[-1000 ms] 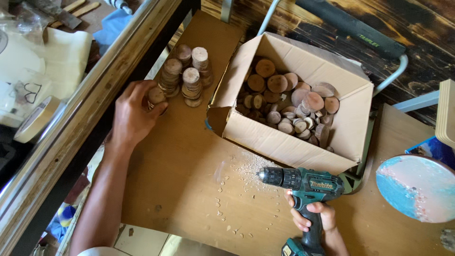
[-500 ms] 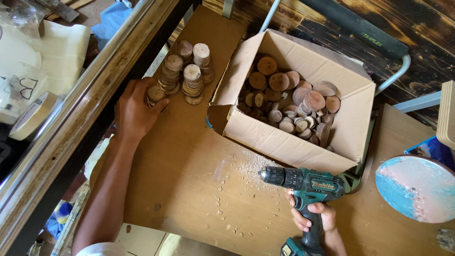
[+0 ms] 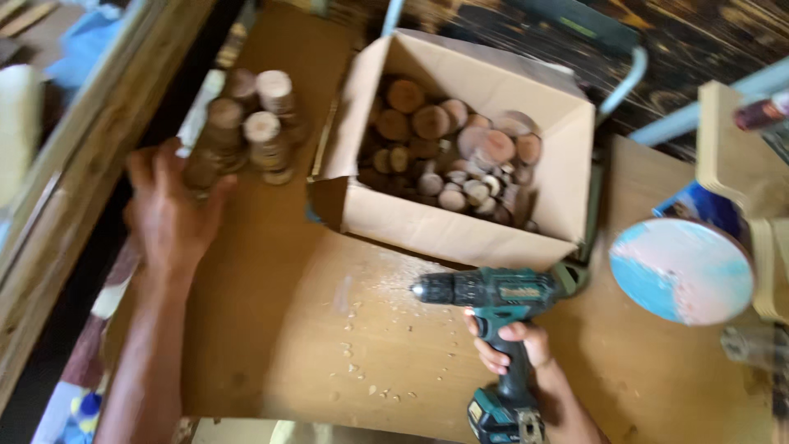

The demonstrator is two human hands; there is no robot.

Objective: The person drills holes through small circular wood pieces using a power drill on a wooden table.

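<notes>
Two hands are at work, each with its own grip. Right hand (image 3: 516, 349): fingers wrapped tight around the handle of a teal cordless drill (image 3: 493, 300), which lies level above the tabletop (image 3: 271, 329) with its chuck pointing toward the person's left. The battery foot of the drill sits at the lower edge of the view and is partly cut off, as is the right wrist.

Left hand (image 3: 168, 218): fingers curled about a short stack of wood slices (image 3: 201, 168) at the near end of a cluster of stacked wooden discs (image 3: 255, 123). The palm faces down and covers the contact, and the picture is blurred there, so I cannot tell whether the slices are truly clasped or only touched.

Pale sawdust and chips (image 3: 370, 329) lie scattered on the tabletop just ahead of the drill's chuck. Behind the drill stands an open cardboard box (image 3: 444, 226) filled with round wood slices of mixed size; the near wall hides the lower ones. Right of the box lies a round disc painted blue and pink (image 3: 682, 271), with a pale wooden block (image 3: 731, 140) beyond it, cut off by the frame. A wooden rail (image 3: 74, 181) runs along the left side; items past it are too blurred to identify.
</notes>
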